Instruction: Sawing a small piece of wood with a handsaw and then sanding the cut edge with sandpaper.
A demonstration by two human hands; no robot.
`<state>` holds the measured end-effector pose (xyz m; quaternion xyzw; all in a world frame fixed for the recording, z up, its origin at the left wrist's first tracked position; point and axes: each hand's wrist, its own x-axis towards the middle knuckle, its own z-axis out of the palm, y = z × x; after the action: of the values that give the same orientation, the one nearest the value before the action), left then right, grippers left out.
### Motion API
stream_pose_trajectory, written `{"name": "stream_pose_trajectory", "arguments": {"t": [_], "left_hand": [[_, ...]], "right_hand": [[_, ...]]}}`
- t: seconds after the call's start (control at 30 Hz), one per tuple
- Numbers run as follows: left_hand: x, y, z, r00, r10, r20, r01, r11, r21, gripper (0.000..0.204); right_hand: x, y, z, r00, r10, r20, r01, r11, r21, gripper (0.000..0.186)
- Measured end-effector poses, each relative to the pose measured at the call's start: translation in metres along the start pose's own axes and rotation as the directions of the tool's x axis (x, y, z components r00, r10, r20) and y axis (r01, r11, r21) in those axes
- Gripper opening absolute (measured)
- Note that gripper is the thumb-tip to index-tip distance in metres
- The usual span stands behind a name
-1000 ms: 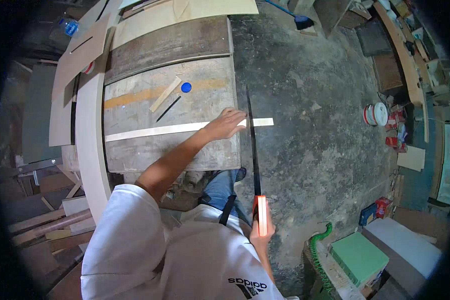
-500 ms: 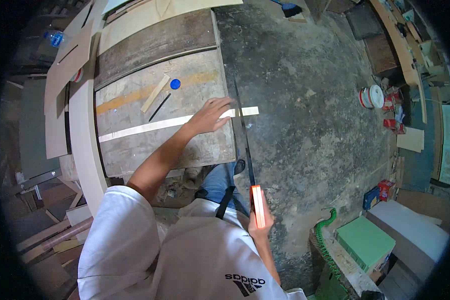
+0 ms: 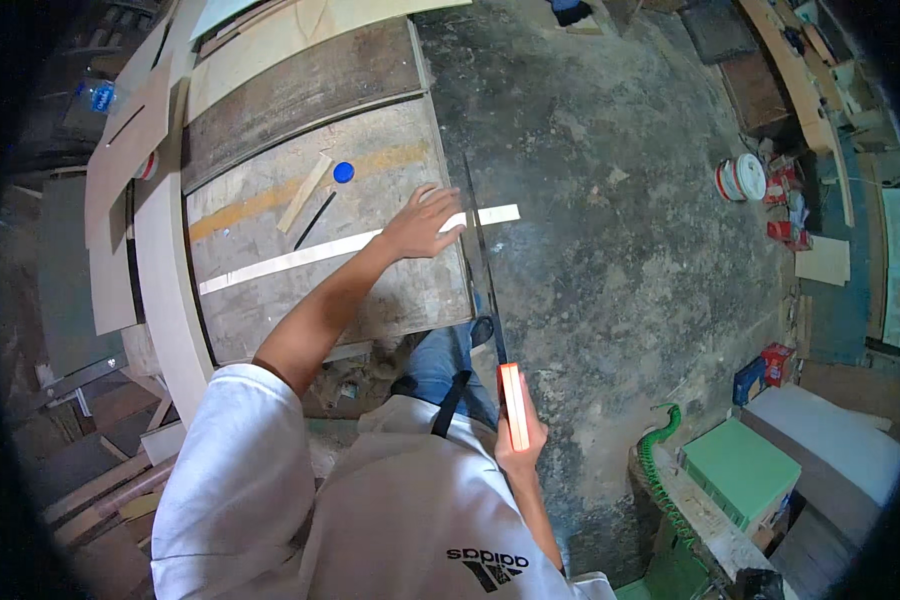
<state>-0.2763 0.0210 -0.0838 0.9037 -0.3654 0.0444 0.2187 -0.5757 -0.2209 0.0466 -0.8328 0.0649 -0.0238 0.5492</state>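
A narrow pale wooden strip (image 3: pixel 295 259) lies across the worn workbench (image 3: pixel 400 295), its right end sticking out past the bench edge. My left hand (image 3: pixel 422 225) presses the strip down and grips it close to that edge, fingers on the far side and thumb on the near side. My right hand (image 3: pixel 526 445) is wrapped round the orange and white handle of a handsaw (image 3: pixel 493 315). The long dark blade points away from me and crosses the strip just right of my left fingers. Whether its teeth have entered the wood cannot be made out.
Beyond the strip lie a dark pencil-like stick (image 3: pixel 314 221), a short wooden piece (image 3: pixel 305 195) and a round blue cap (image 3: pixel 344 173). Boards (image 3: pixel 155 260) line the left. On the right stand a white bucket (image 3: pixel 742 178), a green box (image 3: pixel 740 470) and a coiled green hose (image 3: pixel 652 450).
The saw and my right hand have shifted slightly forward, away from me. My left hand stays on the strip. The whole view has tilted a little.
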Motion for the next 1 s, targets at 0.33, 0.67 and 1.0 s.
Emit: {"name": "stream_pose_trajectory", "arguments": {"t": [0.33, 0.67, 1.0], "left_hand": [[0.015, -0.002, 0.01, 0.997, -0.015, 0.079, 0.012, 0.999, 0.031, 0.021], [0.015, -0.006, 0.016, 0.99, -0.064, 0.123, 0.06, 0.998, 0.034, 0.018], [0.015, -0.007, 0.019, 0.992, -0.058, 0.109, 0.052, 0.996, 0.066, 0.017]], "right_hand": [[-0.001, -0.003, -0.002, 0.996, 0.069, 0.051, -0.07, 0.997, 0.024, 0.061], [-0.009, 0.0, -0.005, 0.996, 0.054, 0.066, -0.053, 0.998, -0.024, 0.062], [0.043, -0.014, 0.02, 0.997, 0.048, 0.064, -0.045, 0.998, -0.047, 0.067]]}}
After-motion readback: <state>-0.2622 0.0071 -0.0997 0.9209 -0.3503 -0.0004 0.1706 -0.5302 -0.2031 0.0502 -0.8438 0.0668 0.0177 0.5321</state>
